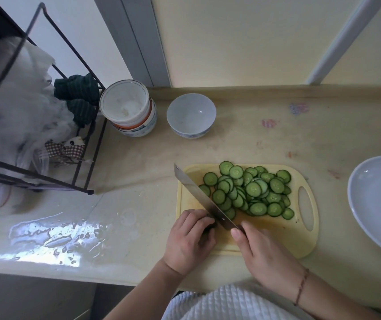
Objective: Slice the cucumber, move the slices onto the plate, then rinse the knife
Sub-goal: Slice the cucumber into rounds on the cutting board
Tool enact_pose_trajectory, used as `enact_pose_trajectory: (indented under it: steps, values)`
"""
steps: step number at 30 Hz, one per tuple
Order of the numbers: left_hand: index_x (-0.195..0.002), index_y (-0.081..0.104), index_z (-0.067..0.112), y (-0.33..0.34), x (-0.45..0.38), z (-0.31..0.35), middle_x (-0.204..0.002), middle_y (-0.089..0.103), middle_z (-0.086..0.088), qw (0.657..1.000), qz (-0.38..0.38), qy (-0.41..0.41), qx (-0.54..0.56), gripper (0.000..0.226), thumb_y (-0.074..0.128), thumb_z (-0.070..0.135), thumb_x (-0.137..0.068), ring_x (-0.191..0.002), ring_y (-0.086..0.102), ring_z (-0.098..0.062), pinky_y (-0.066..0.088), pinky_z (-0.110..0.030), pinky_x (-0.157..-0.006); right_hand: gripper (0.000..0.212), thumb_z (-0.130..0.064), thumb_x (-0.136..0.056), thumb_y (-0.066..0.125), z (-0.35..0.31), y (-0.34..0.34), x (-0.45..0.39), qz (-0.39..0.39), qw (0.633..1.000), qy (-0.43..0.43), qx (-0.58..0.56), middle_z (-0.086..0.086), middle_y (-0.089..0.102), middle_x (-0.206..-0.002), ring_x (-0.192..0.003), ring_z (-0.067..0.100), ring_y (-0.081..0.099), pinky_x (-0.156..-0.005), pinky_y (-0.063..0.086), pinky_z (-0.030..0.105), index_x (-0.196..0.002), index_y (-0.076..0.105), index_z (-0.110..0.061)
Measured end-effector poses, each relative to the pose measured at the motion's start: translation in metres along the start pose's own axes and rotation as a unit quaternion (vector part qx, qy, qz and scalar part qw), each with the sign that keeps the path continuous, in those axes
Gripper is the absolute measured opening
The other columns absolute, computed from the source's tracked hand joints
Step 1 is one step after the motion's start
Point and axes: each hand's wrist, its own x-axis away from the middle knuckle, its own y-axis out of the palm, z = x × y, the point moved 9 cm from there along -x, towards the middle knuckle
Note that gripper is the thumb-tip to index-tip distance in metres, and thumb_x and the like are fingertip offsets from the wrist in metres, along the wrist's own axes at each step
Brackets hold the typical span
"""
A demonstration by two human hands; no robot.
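Right hand (263, 257) has its grip wrapped round the handle of the big steel cleaver-style knife (204, 199), thumb up near where the blade starts. The blade runs diagonally across the left part of the pale yellow plastic cutting board (300, 241), tip pointing up and away toward the far left corner.

Left hand (188, 236) sits on the near left edge of the board with fingers curled tight, pinning down what's left of the dark green cucumber stub (210, 226) right against the blade. You can barely see the stub, it's mostly hidden under the fingertips.

The heap of round green cucumber slices (249, 191) is piled on the board to the right of the blade, spread out toward the handle hole. None on the plate. The wide white ceramic plate (379, 204) sits on the beige stone surface (138, 172) just right of the board, partly cut off by the frame edge.

Further back near the wall there's a white bowl with blue pattern (190, 115), and left of it a stack of bowls with a white lidded tub on top (129, 108). A black wire rack (46, 112) on the left holds crumpled plastic bags and a dark green cloth. There's a puddle of water (53, 234) on the surface near the front left edge.
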Motion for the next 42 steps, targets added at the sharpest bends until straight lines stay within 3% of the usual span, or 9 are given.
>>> enact_pose_trajectory:
  steps: [8, 19, 23, 26, 30, 42]
  values:
    - [-0.099, 0.059, 0.012, 0.0, 0.0, -0.001, -0.103, 0.059, 0.0, 1.0, 0.005, -0.001, 0.006, 0.02, 0.071, 0.007, -0.084, -0.085, 0.062, -0.024, 0.053, -0.028, -0.083, 0.042, -0.063, -0.091, 0.015, -0.012, -0.013, 0.023, 0.013, 1.0, -0.027, 0.008, -0.001, 0.049, -0.059, -0.054, 0.017, 0.049, -0.053, 0.041, 0.035, -0.077, 0.036, -0.029]
    - [-0.096, 0.064, 0.008, 0.001, 0.001, -0.003, -0.101, 0.066, -0.005, 1.0, 0.01, -0.002, 0.011, 0.02, 0.074, 0.002, -0.08, -0.087, 0.064, -0.025, 0.052, -0.025, -0.087, 0.038, -0.059, -0.092, 0.014, -0.016, 0.0, 0.012, -0.006, 0.999, -0.024, 0.027, -0.005, 0.046, -0.061, -0.055, 0.013, 0.045, -0.052, 0.034, 0.026, -0.078, 0.034, -0.03]
    - [-0.097, 0.063, 0.01, 0.0, 0.0, -0.001, -0.105, 0.064, -0.003, 1.0, 0.014, 0.0, 0.009, 0.02, 0.074, 0.004, -0.082, -0.089, 0.063, -0.022, 0.051, -0.023, -0.089, 0.035, -0.052, -0.097, 0.02, -0.015, 0.01, -0.002, -0.006, 0.999, -0.015, 0.03, -0.006, 0.047, -0.064, -0.057, 0.012, 0.047, -0.055, 0.037, 0.028, -0.085, 0.04, -0.025]
    - [-0.099, 0.061, 0.011, -0.002, 0.0, 0.0, -0.105, 0.062, -0.002, 1.0, 0.016, 0.0, 0.008, 0.022, 0.074, 0.005, -0.083, -0.089, 0.062, -0.022, 0.053, -0.025, -0.087, 0.044, -0.056, -0.093, 0.015, -0.013, 0.012, -0.005, -0.003, 1.0, -0.009, 0.026, -0.007, 0.049, -0.066, -0.058, 0.013, 0.05, -0.057, 0.043, 0.033, -0.09, 0.044, -0.023]
    - [-0.1, 0.058, 0.012, -0.004, -0.002, 0.001, -0.104, 0.056, 0.002, 1.0, 0.015, -0.007, 0.011, 0.023, 0.073, 0.008, -0.082, -0.088, 0.06, -0.019, 0.052, -0.022, -0.083, 0.047, -0.061, -0.09, 0.011, -0.009, 0.003, 0.0, 0.0, 1.0, -0.003, 0.014, -0.004, 0.051, -0.062, -0.051, 0.012, 0.047, -0.049, 0.04, 0.029, -0.081, 0.042, -0.027]
    - [-0.098, 0.058, 0.012, -0.003, -0.002, 0.0, -0.104, 0.057, 0.001, 1.0, 0.016, -0.005, 0.008, 0.024, 0.072, 0.006, -0.081, -0.087, 0.06, -0.02, 0.051, -0.021, -0.085, 0.041, -0.064, -0.09, 0.012, -0.01, -0.009, 0.029, 0.005, 0.999, -0.025, 0.021, -0.003, 0.053, -0.064, -0.058, 0.015, 0.052, -0.055, 0.043, 0.032, -0.079, 0.036, -0.032]
